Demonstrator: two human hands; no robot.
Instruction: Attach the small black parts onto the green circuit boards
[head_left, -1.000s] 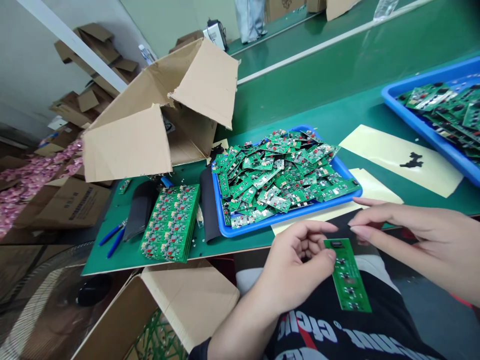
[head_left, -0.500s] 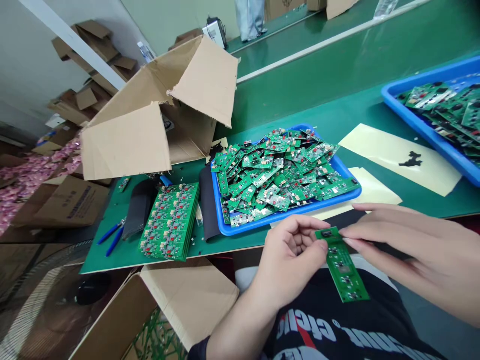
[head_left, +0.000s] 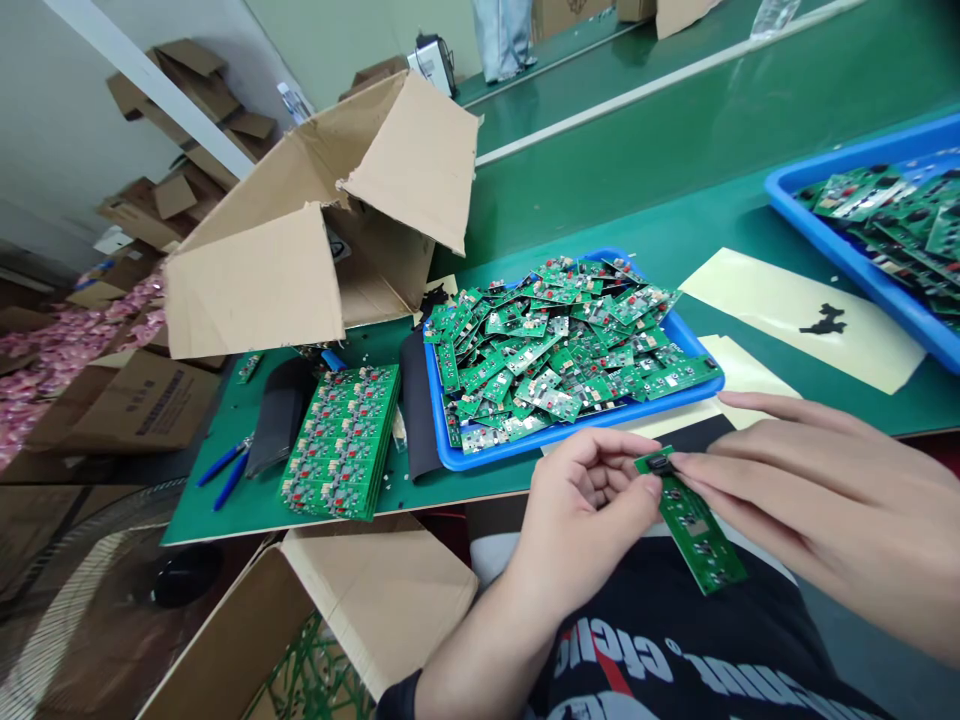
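A narrow green circuit board (head_left: 696,532) is held slanted above my lap, with a small black part (head_left: 660,464) at its upper end. My left hand (head_left: 589,515) pinches the board's upper left edge between thumb and curled fingers. From the other side comes my right hand (head_left: 817,500), its fingertips pressed together at the board's top, against the black part. Just beyond both hands stands a blue tray (head_left: 577,428) heaped with loose circuit boards (head_left: 555,345). A neat stack of uncut board panels (head_left: 341,440) is left of the tray.
Blue-handled pliers (head_left: 229,470) lie by the table's left edge. An open carton (head_left: 255,285) stands behind the panels; another carton (head_left: 382,590) with green scraps sits below the table. At right are yellowish backing sheets (head_left: 802,315) and a second blue tray (head_left: 862,260).
My right fingertips have moved left from the board's edge onto the black part. The board's lower end has swung slightly right and up.
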